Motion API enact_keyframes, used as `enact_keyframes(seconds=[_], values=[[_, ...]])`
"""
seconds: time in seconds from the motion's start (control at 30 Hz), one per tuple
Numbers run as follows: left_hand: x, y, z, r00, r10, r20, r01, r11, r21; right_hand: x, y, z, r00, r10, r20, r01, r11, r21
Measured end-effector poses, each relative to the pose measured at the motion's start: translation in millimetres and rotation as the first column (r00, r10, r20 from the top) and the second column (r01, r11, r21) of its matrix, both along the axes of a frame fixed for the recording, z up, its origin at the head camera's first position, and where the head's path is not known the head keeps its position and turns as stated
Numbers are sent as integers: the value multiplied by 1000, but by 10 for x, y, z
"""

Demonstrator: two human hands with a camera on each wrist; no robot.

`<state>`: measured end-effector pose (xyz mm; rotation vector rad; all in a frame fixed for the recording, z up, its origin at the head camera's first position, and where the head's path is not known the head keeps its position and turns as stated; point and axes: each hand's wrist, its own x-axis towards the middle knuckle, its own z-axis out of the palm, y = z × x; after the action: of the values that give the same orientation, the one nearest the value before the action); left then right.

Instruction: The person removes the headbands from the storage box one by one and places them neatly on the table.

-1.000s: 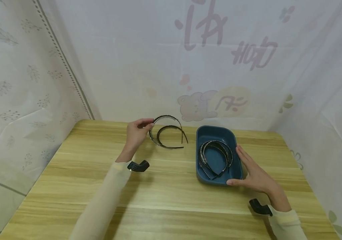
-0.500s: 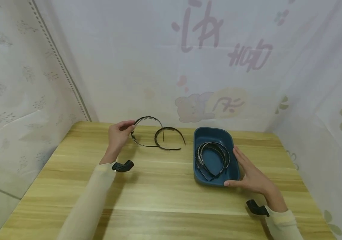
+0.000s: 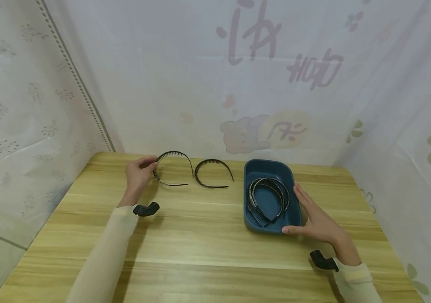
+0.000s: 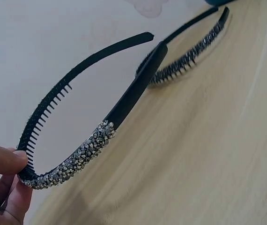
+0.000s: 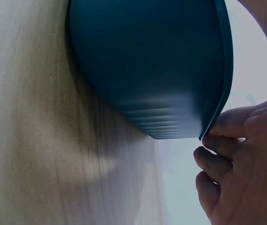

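My left hand [image 3: 137, 179] pinches a black toothed headband [image 4: 79, 157] between thumb and fingers at its curved middle. Silvery stones cover part of this headband, and its free ends point right. Just right of it, a second black toothed headband [image 4: 187, 63] stands on the table with its ends also to the right. My right hand [image 3: 323, 225] holds the right near corner of a blue box [image 3: 268, 167], thumb at the near rim and fingers along the right side. Inside the box lie several dark, glittery headbands [image 3: 254, 195], overlapping each other.
The wooden table [image 3: 200, 248] carries everything. A white printed cloth [image 3: 162, 84] hangs behind it and along both sides. Black wrist cameras [image 3: 147, 209] sit at both cuffs.
My left hand has carried its headband leftward, away from overlapping the second headband, and lowered it slightly. The right hand keeps its hold on the box, and the box's contents look the same.
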<state>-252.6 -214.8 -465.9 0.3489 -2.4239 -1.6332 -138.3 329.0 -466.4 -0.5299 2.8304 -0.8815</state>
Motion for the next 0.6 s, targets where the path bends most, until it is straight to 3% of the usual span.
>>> enact_keyframes(seconds=[0.33,0.6], values=[[-7,-55,-83,995,56,82,-53,998,-41,4,-9,14,1000,1,7,-1,1000,-16],[-45,-50,-199,996,73,46,-69,994,-83,5,-2,8,1000,-2,12,2,1000,-23]])
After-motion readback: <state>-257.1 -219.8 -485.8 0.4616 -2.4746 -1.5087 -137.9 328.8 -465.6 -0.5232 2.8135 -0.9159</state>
